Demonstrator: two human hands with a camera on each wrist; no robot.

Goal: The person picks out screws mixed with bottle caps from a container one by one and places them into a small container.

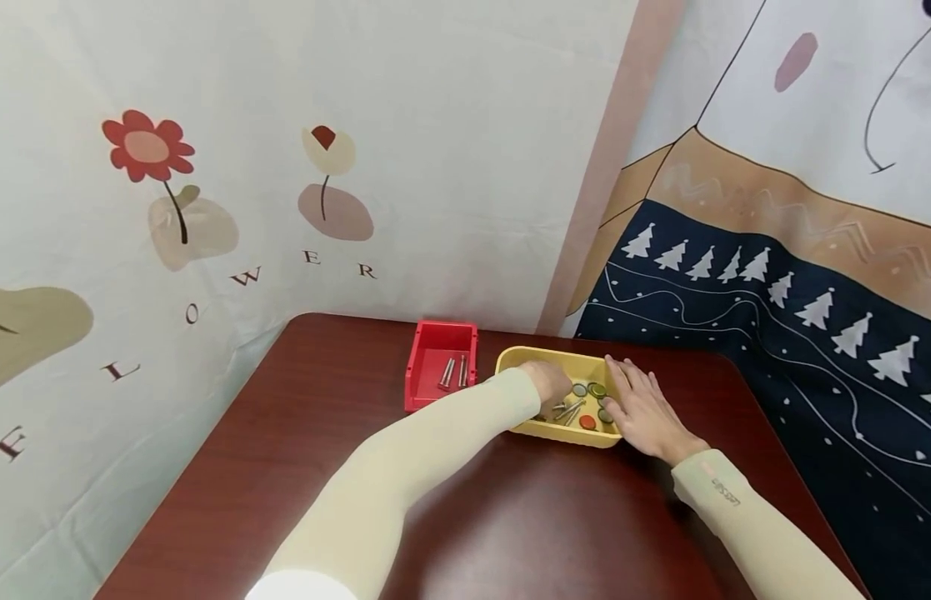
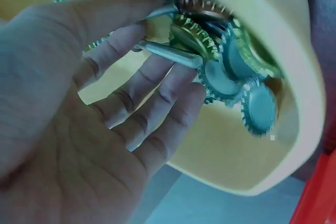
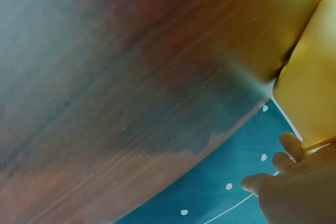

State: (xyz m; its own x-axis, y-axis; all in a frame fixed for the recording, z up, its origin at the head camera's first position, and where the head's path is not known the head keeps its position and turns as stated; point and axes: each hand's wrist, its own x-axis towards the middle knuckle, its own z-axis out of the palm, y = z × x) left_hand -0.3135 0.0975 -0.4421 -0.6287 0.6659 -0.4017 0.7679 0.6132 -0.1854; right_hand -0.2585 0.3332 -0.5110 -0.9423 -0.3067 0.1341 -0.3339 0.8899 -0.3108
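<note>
A yellow bin (image 1: 555,432) holds metal bolts (image 1: 573,411) and several bottle caps (image 1: 588,422). My left hand (image 1: 549,385) reaches down inside it. Up close in the left wrist view, the curled fingers of that hand hold a silver bolt (image 2: 173,54) lying across their tips, with the thumb above beside more metal shafts. Green, brown and silver-blue bottle caps (image 2: 260,108) are heaped just past the fingertips. My right hand (image 1: 648,412) rests with extended fingers along the bin's right rim; in the right wrist view its fingers show beside the yellow wall (image 3: 310,87).
Left of the yellow bin stands a red bin (image 1: 411,379) with a few bolts (image 1: 447,373) in it. Both bins are on a dark reddish-brown table (image 1: 322,400). Printed cloth (image 1: 465,150) hangs behind the table's far edge and along its right side.
</note>
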